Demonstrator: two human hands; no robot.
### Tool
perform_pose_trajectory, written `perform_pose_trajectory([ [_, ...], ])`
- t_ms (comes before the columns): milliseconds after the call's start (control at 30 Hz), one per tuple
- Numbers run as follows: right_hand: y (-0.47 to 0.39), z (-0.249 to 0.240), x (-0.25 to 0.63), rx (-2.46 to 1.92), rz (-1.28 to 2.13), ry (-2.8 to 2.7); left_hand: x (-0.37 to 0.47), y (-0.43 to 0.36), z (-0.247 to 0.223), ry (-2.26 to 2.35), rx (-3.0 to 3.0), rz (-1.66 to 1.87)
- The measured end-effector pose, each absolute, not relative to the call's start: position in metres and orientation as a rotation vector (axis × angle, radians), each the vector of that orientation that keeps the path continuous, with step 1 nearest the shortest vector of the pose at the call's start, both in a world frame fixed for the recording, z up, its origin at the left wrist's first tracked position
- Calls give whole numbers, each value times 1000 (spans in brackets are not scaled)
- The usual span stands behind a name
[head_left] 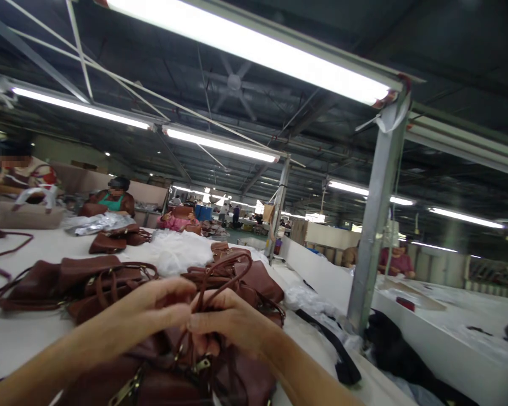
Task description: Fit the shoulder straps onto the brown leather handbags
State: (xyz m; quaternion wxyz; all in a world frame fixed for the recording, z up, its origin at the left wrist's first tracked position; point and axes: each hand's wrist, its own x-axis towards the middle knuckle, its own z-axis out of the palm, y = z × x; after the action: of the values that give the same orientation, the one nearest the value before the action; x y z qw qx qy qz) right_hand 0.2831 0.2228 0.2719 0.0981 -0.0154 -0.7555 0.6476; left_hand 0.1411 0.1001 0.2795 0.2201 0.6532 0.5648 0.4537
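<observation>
And the right hand (232,321) has thumb and fingers pinched round a slim brown handle (202,293)! Left hand (163,307) half-curled just beside, its grip hidden from me; brown leather handbag (173,386) directly below both, more handbags (258,276) just beyond.

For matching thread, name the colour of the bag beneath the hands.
The bag is reddish brown (head view).

Bag (165,380), beneath left hand (163,307) and right hand (232,321): leather-like, smooth, low sheen. Zip pull (202,365), below right hand: glossy metal. Wrapping (178,254), beyond hands: crumpled plastic, shiny. Tabletop (8,341), left of hands: smooth, matt. Post (375,214), right of hands: dull metal.
</observation>
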Motion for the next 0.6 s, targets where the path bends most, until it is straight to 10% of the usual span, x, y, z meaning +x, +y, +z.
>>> perform_pose_trajectory([
  [600,244,251,311,-320,1835,-2259,131,106,232,2013,1973,1697],
])
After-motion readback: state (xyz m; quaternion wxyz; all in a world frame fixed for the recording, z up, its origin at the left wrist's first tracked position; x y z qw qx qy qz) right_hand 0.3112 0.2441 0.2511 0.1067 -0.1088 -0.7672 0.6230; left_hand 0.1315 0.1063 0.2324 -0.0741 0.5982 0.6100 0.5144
